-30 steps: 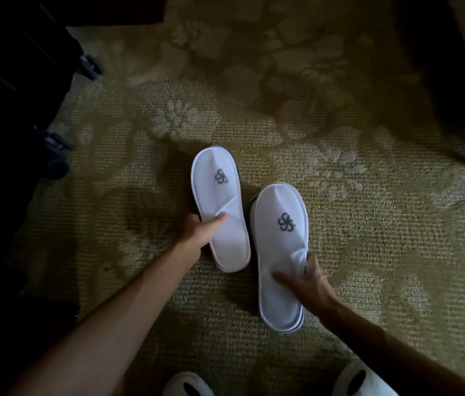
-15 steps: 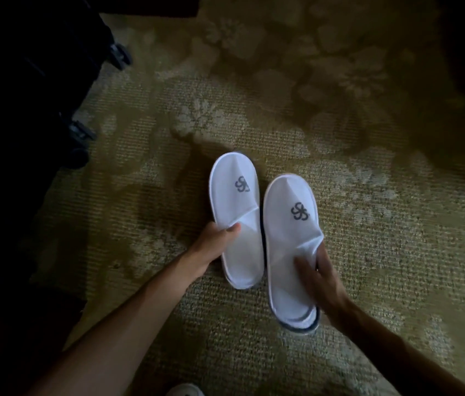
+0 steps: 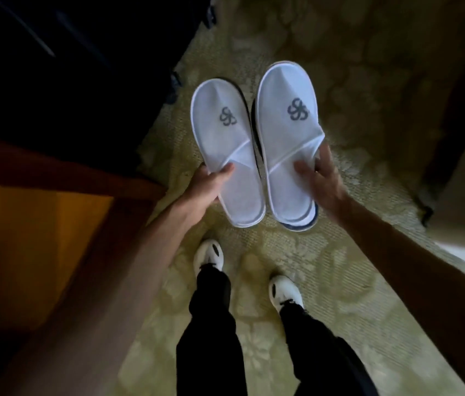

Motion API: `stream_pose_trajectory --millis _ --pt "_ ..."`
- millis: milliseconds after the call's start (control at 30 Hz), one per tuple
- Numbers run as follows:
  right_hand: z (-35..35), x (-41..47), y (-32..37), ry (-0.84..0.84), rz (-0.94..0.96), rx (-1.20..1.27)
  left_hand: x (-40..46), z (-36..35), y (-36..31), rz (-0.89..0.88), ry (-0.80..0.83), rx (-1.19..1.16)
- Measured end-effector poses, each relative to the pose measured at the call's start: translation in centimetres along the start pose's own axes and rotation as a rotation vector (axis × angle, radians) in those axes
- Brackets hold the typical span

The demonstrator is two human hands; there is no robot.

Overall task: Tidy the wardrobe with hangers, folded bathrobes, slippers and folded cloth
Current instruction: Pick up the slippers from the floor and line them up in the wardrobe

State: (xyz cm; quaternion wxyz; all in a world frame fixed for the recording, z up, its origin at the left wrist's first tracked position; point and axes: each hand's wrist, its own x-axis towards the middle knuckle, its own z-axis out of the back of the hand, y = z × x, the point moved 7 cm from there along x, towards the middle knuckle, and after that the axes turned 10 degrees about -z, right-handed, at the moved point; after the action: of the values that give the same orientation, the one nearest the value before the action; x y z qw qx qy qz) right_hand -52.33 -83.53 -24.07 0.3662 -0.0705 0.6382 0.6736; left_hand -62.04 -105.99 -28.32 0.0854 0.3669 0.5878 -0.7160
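Slippers: lifted off the carpet (image 3: 354,267) since a second ago, now carried at waist height. Left slipper (image 3: 225,150) gripped in left hand (image 3: 205,187); right slipper (image 3: 288,138) pinched in right hand (image 3: 325,181). Likely bound for wardrobe.

Two slippers sit side by side, toes pointing away from the person. The left slipper (image 3: 227,150) is in the left hand (image 3: 205,187), the right slipper (image 3: 288,138) in the right hand (image 3: 322,181). Both are above the carpet (image 3: 340,295), ahead of the person's shoes (image 3: 208,254). A wooden ledge (image 3: 54,167) lies to the left.
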Motion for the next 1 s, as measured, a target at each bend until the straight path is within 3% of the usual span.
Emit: stream_pose_trajectory --millis 200,400,733,1000 --pt "-3.2 -8.0 7.1 0.167 0.012 -0.144 -12.6 3.6 -3.0 0.029 -0.092 -0.162" --pt "-9.1 -14.2 8.5 0.386 -0.026 -0.201 -22.0 8.6 -0.7 0.038 -0.252 -0.254" --pt "-23.1 -22.0 6.7 0.647 -0.042 -0.442 -34.0 18.3 7.9 0.102 -0.553 -0.419" --pt "-35.0 -22.7 2.2 0.771 -0.034 -0.56 -36.7 25.8 15.2 0.161 -0.72 -0.564"
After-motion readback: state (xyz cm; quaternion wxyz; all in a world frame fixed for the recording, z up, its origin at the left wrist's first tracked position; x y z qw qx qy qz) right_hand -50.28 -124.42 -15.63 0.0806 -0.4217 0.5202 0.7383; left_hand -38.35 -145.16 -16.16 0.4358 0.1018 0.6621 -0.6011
